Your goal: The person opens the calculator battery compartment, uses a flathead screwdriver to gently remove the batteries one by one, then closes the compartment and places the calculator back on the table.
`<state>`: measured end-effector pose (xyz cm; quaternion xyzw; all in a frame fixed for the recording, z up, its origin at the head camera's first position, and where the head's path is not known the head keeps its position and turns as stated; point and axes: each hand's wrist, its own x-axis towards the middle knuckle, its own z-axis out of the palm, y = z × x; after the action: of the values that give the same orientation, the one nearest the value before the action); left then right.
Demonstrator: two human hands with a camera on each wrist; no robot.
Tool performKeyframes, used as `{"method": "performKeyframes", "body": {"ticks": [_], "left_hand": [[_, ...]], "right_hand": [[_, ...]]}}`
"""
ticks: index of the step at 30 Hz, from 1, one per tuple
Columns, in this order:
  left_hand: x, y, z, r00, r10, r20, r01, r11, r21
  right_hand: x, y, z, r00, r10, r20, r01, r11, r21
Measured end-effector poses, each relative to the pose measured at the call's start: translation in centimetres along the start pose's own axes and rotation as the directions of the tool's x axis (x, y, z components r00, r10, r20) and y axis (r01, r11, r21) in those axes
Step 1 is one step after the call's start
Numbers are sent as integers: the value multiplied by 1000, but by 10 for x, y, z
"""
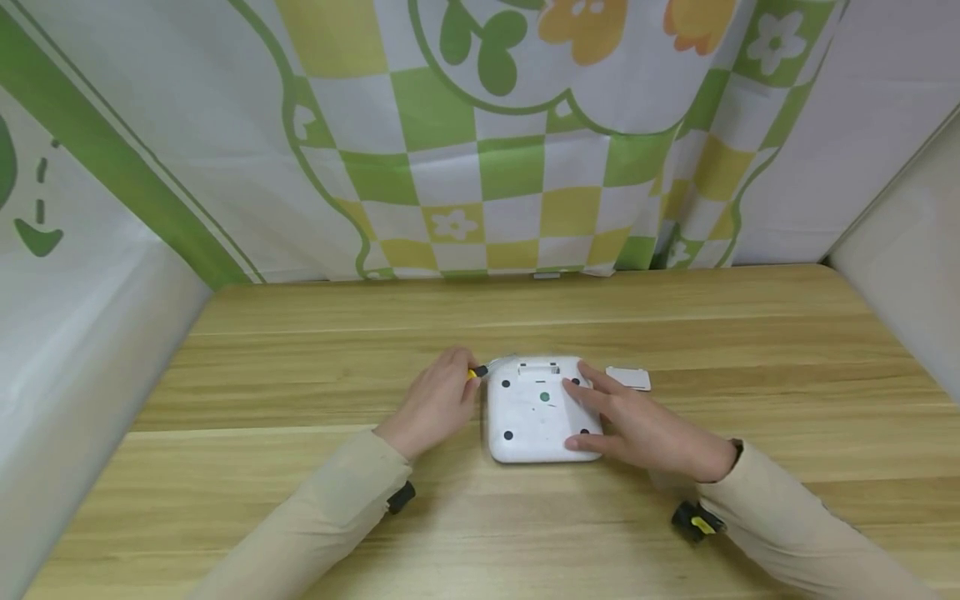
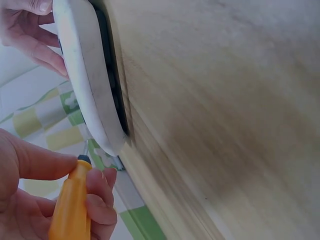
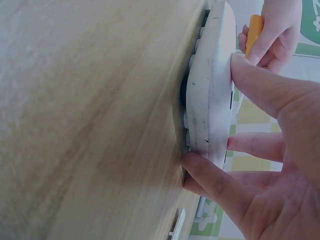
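Observation:
A white rounded-square electronic device (image 1: 528, 421) lies back side up on the table, with dark round feet and an uncovered battery recess (image 1: 538, 371) at its far edge. Key-like bumps (image 3: 192, 61) show beneath its rim. My left hand (image 1: 438, 396) grips a screwdriver by its orange-yellow handle (image 2: 71, 205), and the thin shaft points at the device's far left corner; its tip is hard to make out. My right hand (image 1: 637, 421) rests spread on the device's right side, thumb and forefinger on the back, other fingers at the far right edge.
A small white cover (image 1: 630, 379) lies on the wooden table (image 1: 315, 375) just right of the device. Behind the table hangs a green and yellow checked curtain (image 1: 510, 167). Black cameras (image 1: 693, 521) sit at both wrists.

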<state>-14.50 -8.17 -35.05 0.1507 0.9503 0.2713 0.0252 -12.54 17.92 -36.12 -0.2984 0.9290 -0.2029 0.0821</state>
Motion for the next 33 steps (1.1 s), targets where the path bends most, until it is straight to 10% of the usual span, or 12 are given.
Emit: {"method": "performKeyframes", "body": {"ticks": [33], "left_hand": [[-21, -31, -23, 984, -176, -21, 177, 983, 44]], "right_hand": [[-2, -1, -2, 1000, 6, 10, -6, 1000, 5]]}}
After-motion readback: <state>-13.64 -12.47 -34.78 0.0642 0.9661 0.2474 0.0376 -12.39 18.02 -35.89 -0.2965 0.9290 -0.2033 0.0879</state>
